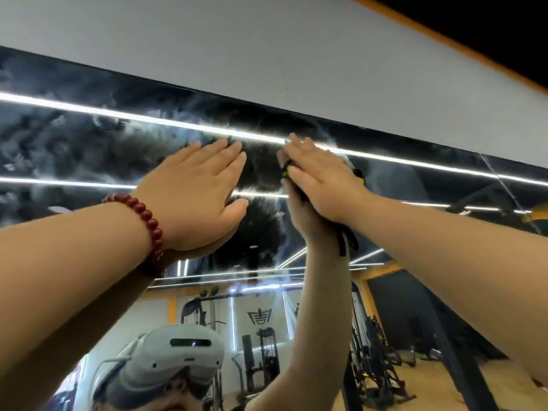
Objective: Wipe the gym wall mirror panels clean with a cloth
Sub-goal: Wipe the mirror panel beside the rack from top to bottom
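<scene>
1. Nearest to me are my two bare forearms reaching up, the left one wearing a dark red round-bead bracelet (141,216) at the wrist.
2. My left hand (198,185) lies flat on the glass with its fingers straight and released, holding nothing; I judge it is only bracing me.
3. My right hand (318,178), at about two o'clock from the left and just beside it, presses a dark, crumpled cloth with yellow-green patches (289,170) against the large dark wall mirror panel (89,137). The fingers lie fairly straight over the cloth; I read it as pressed flat, not clenched.
4. The cloth is mostly hidden under the palm; only a bit shows at the nine o'clock side of the hand, and I cannot tell its full shape.
5. Step in hand, as I judge it: wiping the top strip of the panel, close under the pale grey wall band (267,54) at twelve o'clock.
6. The next move calls for steady pressure and overlapping strokes towards nine o'clock, where cloudy white smears cover the glass.
7. The mirror looks streaky and hazy up here; a darker, clearer patch sits between my hands. Lower down it reflects gym machines quite sharply. A panel seam (492,170) runs at three o'clock.
</scene>
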Tool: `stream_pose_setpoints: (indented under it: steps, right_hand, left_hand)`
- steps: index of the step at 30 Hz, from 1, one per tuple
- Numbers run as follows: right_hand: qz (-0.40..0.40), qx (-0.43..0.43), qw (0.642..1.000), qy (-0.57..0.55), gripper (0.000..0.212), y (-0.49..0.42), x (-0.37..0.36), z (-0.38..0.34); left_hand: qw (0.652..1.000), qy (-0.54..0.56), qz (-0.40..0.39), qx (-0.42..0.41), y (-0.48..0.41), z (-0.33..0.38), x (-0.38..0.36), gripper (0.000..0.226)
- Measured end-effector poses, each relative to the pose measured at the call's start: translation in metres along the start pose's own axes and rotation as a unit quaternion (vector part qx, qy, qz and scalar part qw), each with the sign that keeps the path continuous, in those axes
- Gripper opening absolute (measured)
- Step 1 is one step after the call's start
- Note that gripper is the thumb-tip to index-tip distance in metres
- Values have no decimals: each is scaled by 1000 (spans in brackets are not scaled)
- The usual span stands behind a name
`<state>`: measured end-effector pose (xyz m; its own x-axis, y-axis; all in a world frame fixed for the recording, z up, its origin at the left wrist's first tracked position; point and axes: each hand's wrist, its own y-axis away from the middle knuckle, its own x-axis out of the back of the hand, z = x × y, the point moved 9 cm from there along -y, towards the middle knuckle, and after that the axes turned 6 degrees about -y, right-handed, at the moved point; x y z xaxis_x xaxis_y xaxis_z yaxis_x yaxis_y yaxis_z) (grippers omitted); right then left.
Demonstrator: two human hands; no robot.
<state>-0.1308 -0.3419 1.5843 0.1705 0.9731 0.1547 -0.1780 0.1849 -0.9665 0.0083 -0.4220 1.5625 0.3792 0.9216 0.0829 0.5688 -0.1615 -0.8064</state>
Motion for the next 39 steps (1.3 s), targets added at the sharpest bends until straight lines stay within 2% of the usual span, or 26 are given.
stream_pose_setpoints:
  steps: [2, 4, 6, 8, 10, 11, 14, 16, 18, 21, 22, 24, 27, 30, 33, 37, 39]
  right_hand:
    - [-47, 115, 992, 4, 53, 30, -15, -35]
    - [-96, 170, 980, 26, 52, 43, -19, -36]
    - [-74, 111, 991, 6, 52, 30, -10, -11]
    - [-11, -3, 999, -32, 51, 15, 2, 12]
    - [32, -52, 998, -19, 49, 14, 2, 3]
    - [32, -36, 999, -11, 49, 20, -3, -13]
    - [-20, 109, 994, -1, 53, 63, -25, -61]
    - [-53, 153, 987, 22, 53, 91, -29, -52]
    - [-52, 91, 994, 8, 52, 94, -17, -14]
    - [33, -113, 992, -49, 49, 74, 8, 40]
    - [51, -139, 988, -35, 49, 66, 8, 39]
    - [45, -77, 996, 4, 51, 57, -2, 5]
    - [-17, 97, 994, 36, 55, 82, -27, -51]
    - [-69, 189, 977, 66, 54, 115, -35, -52]
    - [-85, 172, 979, 70, 55, 119, -27, -26]
    - [-32, 69, 997, 26, 61, 102, -16, -9]
    - [-19, 60, 998, 15, 63, 104, -19, -19]
  left_hand:
    - [1000, 4, 17, -11, 2, 3, 2, 87]
    - [999, 2, 28, -32, 6, 8, 4, 94]
    - [999, 1, 24, -41, 11, 12, 2, 96]
    - [999, 8, 15, -38, 15, 13, -1, 92]
    - [999, 11, 13, -38, 17, 14, -2, 91]
    - [999, 13, 15, -41, 19, 16, -2, 94]
    - [999, 23, 16, -46, 31, 23, -2, 102]
    - [999, 20, 12, -48, 40, 28, -3, 103]
    - [999, 13, 13, -51, 48, 32, -3, 103]
    - [999, 16, 17, -47, 53, 36, -2, 102]
    - [999, 18, 21, -45, 53, 36, -2, 102]
    - [999, 21, 22, -44, 52, 36, -1, 102]
    - [999, 21, 19, -43, 52, 36, -2, 101]
    - [999, 21, 8, -39, 52, 37, -2, 101]
    - [999, 30, -7, -23, 53, 42, -1, 102]
    - [998, 53, -4, -25, 56, 72, 0, 97]
    - [999, 54, 6, -6, 54, 82, -1, 92]
